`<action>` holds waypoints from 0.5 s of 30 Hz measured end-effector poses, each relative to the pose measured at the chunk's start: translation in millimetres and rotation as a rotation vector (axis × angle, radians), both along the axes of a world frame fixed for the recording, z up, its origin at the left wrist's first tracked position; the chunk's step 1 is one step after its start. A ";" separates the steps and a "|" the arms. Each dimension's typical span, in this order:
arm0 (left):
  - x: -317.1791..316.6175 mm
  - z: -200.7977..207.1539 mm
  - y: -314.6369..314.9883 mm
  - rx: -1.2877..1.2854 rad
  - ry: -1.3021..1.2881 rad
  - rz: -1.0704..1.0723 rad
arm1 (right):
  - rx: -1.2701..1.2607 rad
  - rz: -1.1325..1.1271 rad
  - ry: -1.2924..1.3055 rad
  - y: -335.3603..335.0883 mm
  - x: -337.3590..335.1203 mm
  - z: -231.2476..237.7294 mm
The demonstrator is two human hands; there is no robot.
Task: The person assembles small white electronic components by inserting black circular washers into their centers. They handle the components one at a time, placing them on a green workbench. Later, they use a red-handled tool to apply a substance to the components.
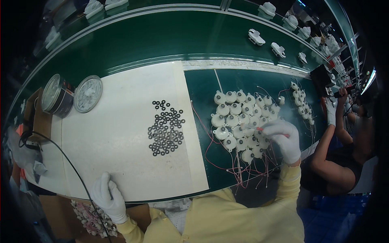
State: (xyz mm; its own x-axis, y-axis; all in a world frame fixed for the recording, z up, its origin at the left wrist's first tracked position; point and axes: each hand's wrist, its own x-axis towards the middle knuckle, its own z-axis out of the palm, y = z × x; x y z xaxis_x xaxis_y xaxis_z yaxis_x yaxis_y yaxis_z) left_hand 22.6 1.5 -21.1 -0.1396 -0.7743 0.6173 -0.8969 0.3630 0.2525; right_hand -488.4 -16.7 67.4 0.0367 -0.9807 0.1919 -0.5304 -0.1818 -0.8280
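My right hand [283,139], in a white glove, is closed around a thin red-handled brush [259,128]. The brush points left, its pale tip over a cluster of round white motors [231,120] with dark centres. Whether the tip touches a motor is hard to tell. Pink and white wires [239,172] trail from the cluster toward the near edge. At the near left edge of the white sheet [113,133] lies my gloved left hand [108,198], fingers loosely extended, with nothing visible in it. Many small black rings [165,129] are spread on the sheet's right part.
A tin [58,97] and a round lid [88,94] stand at the far left beside a cardboard box [36,117]. A black cable [71,162] crosses the left edge. More motors [302,101] lie right. White parts [256,37] sit on the green belt beyond; a co-worker [336,162] sits right.
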 end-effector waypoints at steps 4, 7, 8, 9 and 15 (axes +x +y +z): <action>-0.2 0.7 0.4 0.006 0.017 -0.003 | -0.019 0.031 0.039 -0.8 0.2 -5.4; 0.8 -1.1 0.3 -0.002 -0.004 0.004 | 0.024 0.018 -0.006 1.2 0.4 -8.1; 0.6 -0.7 0.1 0.003 -0.004 0.003 | 0.029 0.011 -0.024 2.4 -0.3 -9.5; 0.6 0.1 0.2 0.007 -0.002 0.002 | 0.033 0.003 -0.040 4.0 -0.8 -10.0; 0.3 0.0 -0.6 -0.011 -0.007 -0.008 | 0.055 -0.021 -0.102 9.1 -2.5 -10.0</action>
State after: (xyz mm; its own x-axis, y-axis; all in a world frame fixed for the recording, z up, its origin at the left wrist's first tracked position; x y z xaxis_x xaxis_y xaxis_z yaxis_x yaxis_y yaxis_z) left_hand 22.9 0.9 -21.0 -0.1499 -0.7663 0.6248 -0.8960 0.3725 0.2418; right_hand -490.9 -7.6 57.3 -0.0009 -0.9903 0.1392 -0.4462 -0.1242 -0.8863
